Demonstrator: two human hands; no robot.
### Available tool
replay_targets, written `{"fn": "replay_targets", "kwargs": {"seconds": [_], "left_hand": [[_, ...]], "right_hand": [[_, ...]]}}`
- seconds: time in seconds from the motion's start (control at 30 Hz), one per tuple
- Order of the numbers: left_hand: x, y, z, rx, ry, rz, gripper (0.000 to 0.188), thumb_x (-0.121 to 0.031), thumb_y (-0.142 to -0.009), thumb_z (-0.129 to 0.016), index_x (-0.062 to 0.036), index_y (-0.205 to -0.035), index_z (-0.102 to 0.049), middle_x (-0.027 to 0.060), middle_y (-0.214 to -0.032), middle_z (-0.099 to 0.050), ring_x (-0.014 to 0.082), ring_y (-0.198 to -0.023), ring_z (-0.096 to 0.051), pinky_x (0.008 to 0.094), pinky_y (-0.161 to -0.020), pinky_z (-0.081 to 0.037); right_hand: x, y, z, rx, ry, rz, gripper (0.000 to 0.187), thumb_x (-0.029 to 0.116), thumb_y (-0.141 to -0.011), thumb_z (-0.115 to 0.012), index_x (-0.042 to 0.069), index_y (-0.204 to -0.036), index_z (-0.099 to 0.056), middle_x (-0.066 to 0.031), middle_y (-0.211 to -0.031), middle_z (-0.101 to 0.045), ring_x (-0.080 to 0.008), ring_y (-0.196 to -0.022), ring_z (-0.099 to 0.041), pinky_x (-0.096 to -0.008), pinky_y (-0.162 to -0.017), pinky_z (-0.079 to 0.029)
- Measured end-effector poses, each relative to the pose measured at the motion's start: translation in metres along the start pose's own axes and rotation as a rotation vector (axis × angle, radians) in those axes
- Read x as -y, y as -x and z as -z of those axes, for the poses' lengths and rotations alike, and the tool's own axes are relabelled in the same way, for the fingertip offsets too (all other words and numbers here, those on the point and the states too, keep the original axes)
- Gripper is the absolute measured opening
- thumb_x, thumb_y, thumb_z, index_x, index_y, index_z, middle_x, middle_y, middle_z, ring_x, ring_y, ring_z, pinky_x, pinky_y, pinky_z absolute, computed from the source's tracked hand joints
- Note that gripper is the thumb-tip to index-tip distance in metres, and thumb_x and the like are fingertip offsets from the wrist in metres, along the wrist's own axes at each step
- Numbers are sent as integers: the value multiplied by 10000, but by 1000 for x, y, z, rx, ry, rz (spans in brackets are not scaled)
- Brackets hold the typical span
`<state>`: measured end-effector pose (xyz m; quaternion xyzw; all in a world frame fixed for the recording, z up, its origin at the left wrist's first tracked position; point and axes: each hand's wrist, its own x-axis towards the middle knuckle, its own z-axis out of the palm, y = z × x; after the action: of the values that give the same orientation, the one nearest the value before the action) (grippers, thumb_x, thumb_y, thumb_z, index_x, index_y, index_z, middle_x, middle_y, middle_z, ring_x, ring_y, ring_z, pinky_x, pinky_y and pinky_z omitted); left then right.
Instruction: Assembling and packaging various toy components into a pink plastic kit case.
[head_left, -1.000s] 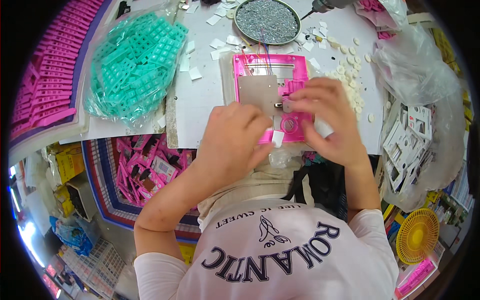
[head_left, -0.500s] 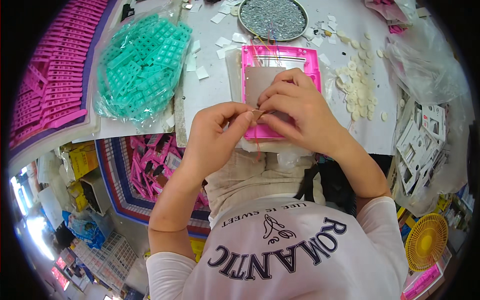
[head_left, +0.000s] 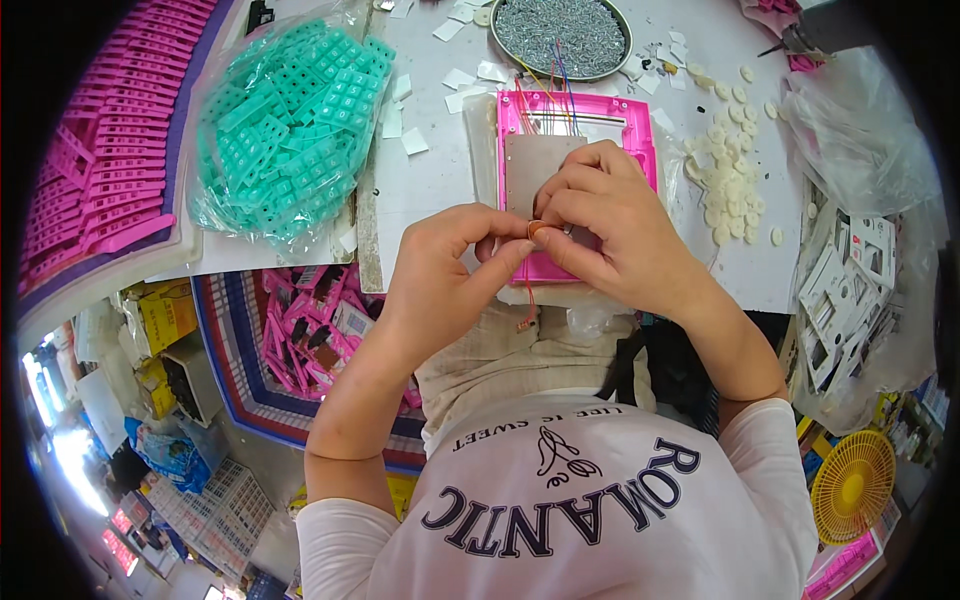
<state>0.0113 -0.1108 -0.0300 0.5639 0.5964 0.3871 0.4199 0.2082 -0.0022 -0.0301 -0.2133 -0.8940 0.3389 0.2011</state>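
Note:
My left hand (head_left: 452, 268) and my right hand (head_left: 622, 228) meet fingertip to fingertip over a pink plastic casing (head_left: 643, 150). Pinched between both sets of fingers is a small orange-brown round piece (head_left: 536, 229), mostly hidden by the fingertips. Below it hangs a thin red wire (head_left: 530, 285), with a tiny reddish-brown part (head_left: 527, 322) at its lower end. Inside the casing lies a flat grey-brown board (head_left: 532, 165), partly under my right hand. Red, yellow and blue wires (head_left: 562, 82) rise from the board's far edge.
A bag of turquoise keypads (head_left: 290, 130) lies left, beside stacked pink parts (head_left: 120, 120). Beyond the casing stands a round tray of screws (head_left: 500, 50). White discs (head_left: 728, 170) are scattered right, near clear plastic bags (head_left: 845, 130). A basket (head_left: 225, 370) of pink parts sits below the table's left.
The small brown piece has turned between my fingertips and shows a rounder outline. The tiny part on the red wire now hangs in plain sight. The whole view has shifted slightly.

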Motion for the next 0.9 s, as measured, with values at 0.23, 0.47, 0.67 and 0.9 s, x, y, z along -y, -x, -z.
{"fn": "replay_targets", "kwargs": {"seconds": [0.23,0.47,0.67,0.9], "left_hand": [[4,-9,-20,-175,-352,-303,113,-13,-837,-706,-25,-941,-663,73,-831,-654,202,-717,-557,340,-686,-457],[-7,-5,-9,-155,-327,-217,135,-18,-796,-708,-81,-901,-651,42,-823,-661,202,-709,-553,336,-730,-435],[-1,-6,-12,-168,-344,-230,122,-33,-799,-715,-81,-897,-661,35,-814,-655,185,-697,-546,328,-742,-433],[0,-3,-22,-121,275,81,89,-12,-871,-695,-2,-958,-681,16,-759,-609,88,-633,-513,246,-572,-402]], "right_hand": [[1,1,-5,-42,-90,16,81,102,-864,-721,42,-881,-668,-52,-1011,-673,-298,-1068,-515,-402,-933,-439],[-4,4,-1,-14,-97,-21,69,93,-865,-712,39,-888,-675,-54,-1031,-667,-295,-1090,-500,-408,-950,-436],[-2,5,-1,-31,-78,10,89,89,-844,-721,37,-906,-683,-65,-1034,-664,-305,-1098,-503,-413,-952,-440],[12,14,-7,-259,27,-25,233,16,-778,-743,26,-1007,-700,-112,-1020,-667,-307,-977,-588,-385,-840,-492]]}}
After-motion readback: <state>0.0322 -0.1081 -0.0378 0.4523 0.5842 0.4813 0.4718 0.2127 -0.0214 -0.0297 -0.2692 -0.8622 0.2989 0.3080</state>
